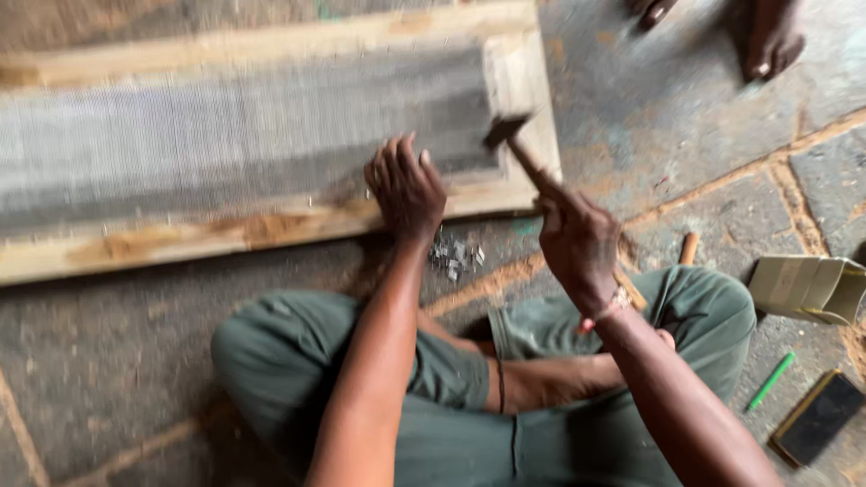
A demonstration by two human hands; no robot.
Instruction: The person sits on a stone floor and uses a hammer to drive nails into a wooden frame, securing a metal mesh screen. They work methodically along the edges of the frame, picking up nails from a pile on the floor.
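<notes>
Your left hand (pixel 406 189) lies open, fingers spread on the mesh (pixel 225 135) at the wooden frame's (pixel 180 236) near rail. Your right hand (pixel 577 239) grips the hammer (pixel 519 149), head raised over the frame's right end. Small nails (pixel 456 255) lie on the stone floor (pixel 108 352) between your hands.

wooden frame (pixel 271 225): left end cut off by picture edge, motion-blurred
hammer (pixel 519 149): head blurred, handle's lower part hidden in right hand (pixel 577 239)
small metal bits (pixel 456 255): too small to tell
feet (pixel 767 36): another person's, cut off at top
</notes>
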